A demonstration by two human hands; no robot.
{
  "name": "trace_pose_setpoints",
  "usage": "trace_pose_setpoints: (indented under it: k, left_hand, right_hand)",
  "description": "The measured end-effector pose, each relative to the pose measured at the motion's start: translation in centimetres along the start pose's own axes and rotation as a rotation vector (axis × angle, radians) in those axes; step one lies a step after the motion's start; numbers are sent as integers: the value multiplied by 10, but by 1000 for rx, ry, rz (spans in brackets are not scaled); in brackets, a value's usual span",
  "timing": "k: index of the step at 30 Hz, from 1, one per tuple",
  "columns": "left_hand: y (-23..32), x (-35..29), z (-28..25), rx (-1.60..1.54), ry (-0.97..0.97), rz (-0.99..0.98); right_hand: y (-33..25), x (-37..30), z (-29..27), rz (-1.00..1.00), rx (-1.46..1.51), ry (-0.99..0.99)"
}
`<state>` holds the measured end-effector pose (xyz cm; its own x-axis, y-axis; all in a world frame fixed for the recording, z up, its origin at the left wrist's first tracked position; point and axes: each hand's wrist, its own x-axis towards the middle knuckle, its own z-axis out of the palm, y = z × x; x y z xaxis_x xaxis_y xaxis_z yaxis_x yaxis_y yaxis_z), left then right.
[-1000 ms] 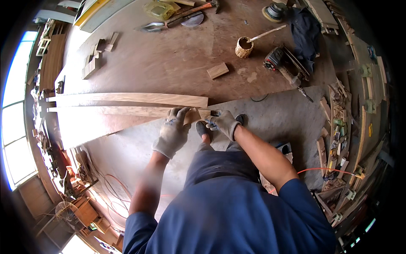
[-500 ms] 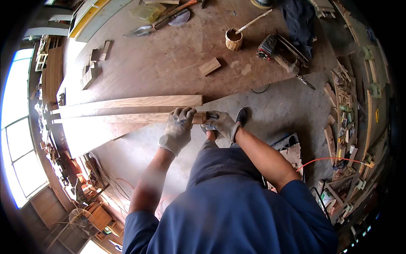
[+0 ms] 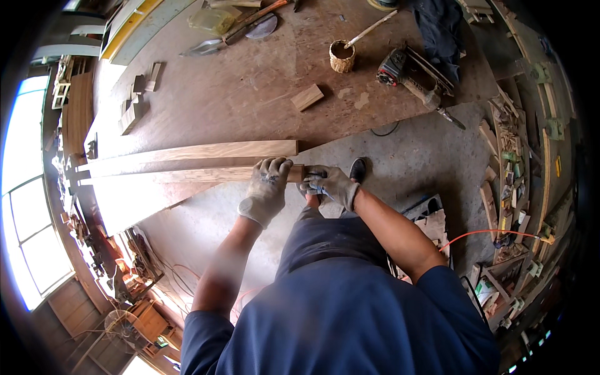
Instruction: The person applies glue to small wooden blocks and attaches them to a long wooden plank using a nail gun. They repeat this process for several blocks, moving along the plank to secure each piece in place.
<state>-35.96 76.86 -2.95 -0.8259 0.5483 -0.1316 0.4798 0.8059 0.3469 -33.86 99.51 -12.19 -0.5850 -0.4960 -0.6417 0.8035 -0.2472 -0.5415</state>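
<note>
We see the left hand (image 3: 265,185), in a pale work glove, with its fingers curled over the near wooden strip (image 3: 206,174) and closed on it close to its right-hand end. Just beside it, the gloved right hand (image 3: 332,185) has its fingers bent and drawn together at that same end; we cannot tell whether they pinch the wood or only press against it, since the glove hides the contact. A short length of the strip shows between the two hands, out past the table's edge and above the grey floor (image 3: 412,147), while the rest stretches off to our left over the brown table (image 3: 250,103). Just beyond it, roughly alongside, we find the far wooden strip (image 3: 225,150) lying near the table's front edge. Farther in sits a small wooden block (image 3: 307,97), and behind that a round pot (image 3: 342,62) with a stick (image 3: 372,28) leaning out of it. To the pot's right we see a power tool (image 3: 395,67) on its side and a dark cloth (image 3: 437,37). Over on our left, several wood offcuts (image 3: 130,117) lie grouped together. Lower down at the right, an orange hose (image 3: 484,232) runs toward shelves of scrap wood (image 3: 488,203).
</note>
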Motion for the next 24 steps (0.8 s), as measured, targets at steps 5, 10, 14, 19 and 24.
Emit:
trace_pose_setpoints:
  k: [5, 10, 14, 19, 24]
  left_hand:
    - [7, 1, -5, -32, 7, -28]
    - [15, 7, -10, -26, -21, -45]
    - [8, 11, 1, 23, -52, -52]
    - [7, 16, 6, 50, -61, -44]
    - [7, 21, 5, 66, -93, -31]
  right_hand:
    - [8, 2, -3, -31, -42, 27]
    - [10, -2, 3, -119, -438, 192]
    - [4, -13, 23, -218, -632, 298]
    - [-11, -18, 46, -166, -695, 447]
    - [-2, -9, 50, -134, -697, 520]
